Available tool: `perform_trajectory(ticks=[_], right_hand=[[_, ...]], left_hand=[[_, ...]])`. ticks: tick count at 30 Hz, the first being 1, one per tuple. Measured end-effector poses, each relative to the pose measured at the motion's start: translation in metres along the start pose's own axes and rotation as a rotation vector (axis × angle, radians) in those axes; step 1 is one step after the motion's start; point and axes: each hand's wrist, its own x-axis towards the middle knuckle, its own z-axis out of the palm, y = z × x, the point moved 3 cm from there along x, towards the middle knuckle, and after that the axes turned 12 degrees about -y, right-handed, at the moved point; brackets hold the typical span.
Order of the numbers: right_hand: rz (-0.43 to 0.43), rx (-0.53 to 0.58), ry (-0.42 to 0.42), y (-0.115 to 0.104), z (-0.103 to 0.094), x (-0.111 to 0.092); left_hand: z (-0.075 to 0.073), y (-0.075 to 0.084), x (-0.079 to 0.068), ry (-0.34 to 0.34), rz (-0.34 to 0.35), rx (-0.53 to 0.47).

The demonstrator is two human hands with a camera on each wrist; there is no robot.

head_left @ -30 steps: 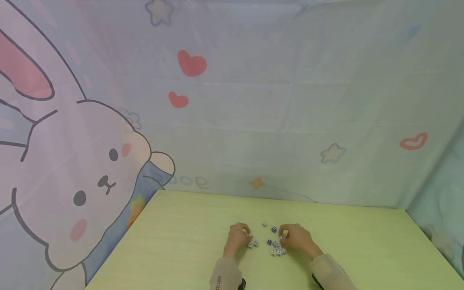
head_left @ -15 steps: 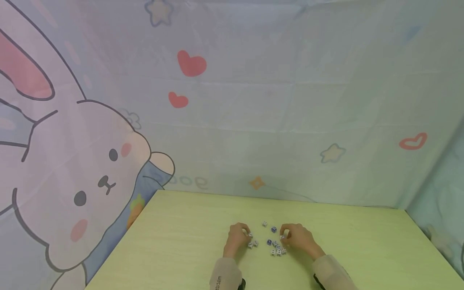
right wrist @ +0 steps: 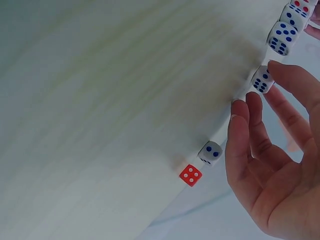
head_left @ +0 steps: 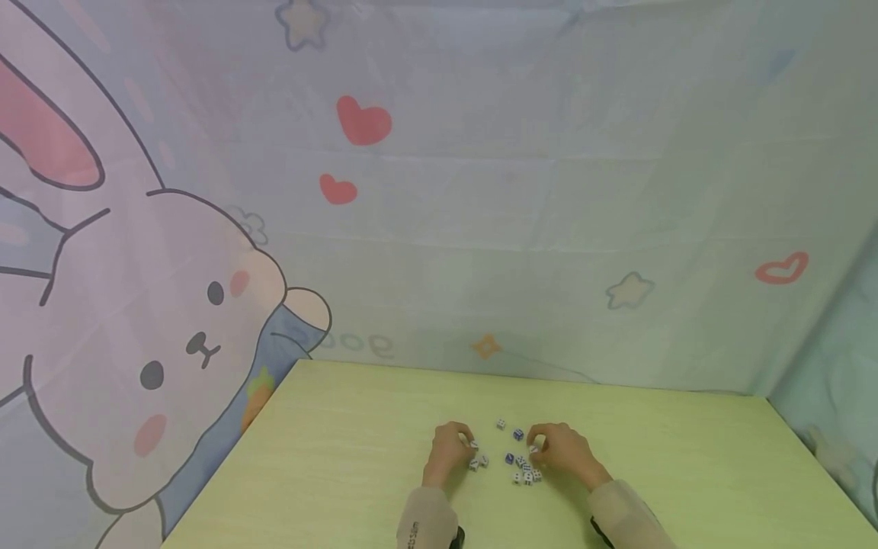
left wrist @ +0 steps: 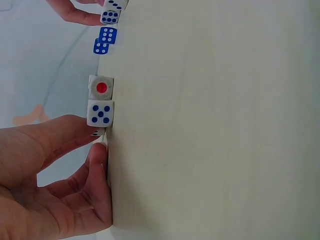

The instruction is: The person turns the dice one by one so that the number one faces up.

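Near the table's front middle, my left hand (head_left: 450, 446) curves its thumb and fingers around a white die (head_left: 474, 444), mostly hidden by the thumb in the left wrist view. Two white dice (left wrist: 100, 113) stand just beyond that thumb. My right hand (head_left: 561, 450) pinches another white die (right wrist: 262, 80) between thumb and index finger, low at the table. Left of this hand lie a blue die (head_left: 510, 459) and a cluster of white dice (head_left: 527, 479). Farther back are a second blue die (head_left: 518, 435) and a lone white die (head_left: 501, 424).
The pale yellow-green table (head_left: 343, 457) reaches back to a hanging cloth (head_left: 480, 229) printed with a rabbit, hearts and stars. In the right wrist view, a red die (right wrist: 190, 175) and a white die (right wrist: 210, 152) lie beside the right hand's fingers.
My right hand shifts slightly right, then back left, still holding its die. The left hand and the other dice look unmoved.
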Motion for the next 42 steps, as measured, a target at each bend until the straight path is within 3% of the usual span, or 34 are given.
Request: perform_trajectory(ticks=[33, 42], right_hand=[[-0.006, 0.017, 0.014, 0.0065, 0.0017, -0.0047], [0.033, -0.004, 0.033, 0.0075, -0.0048, -0.0046]], left_hand=[[0.0019, -0.0007, -0.0019, -0.008, -0.017, -0.007], [0.0011, -0.0017, 0.0009, -0.008, -0.002, -0.003]])
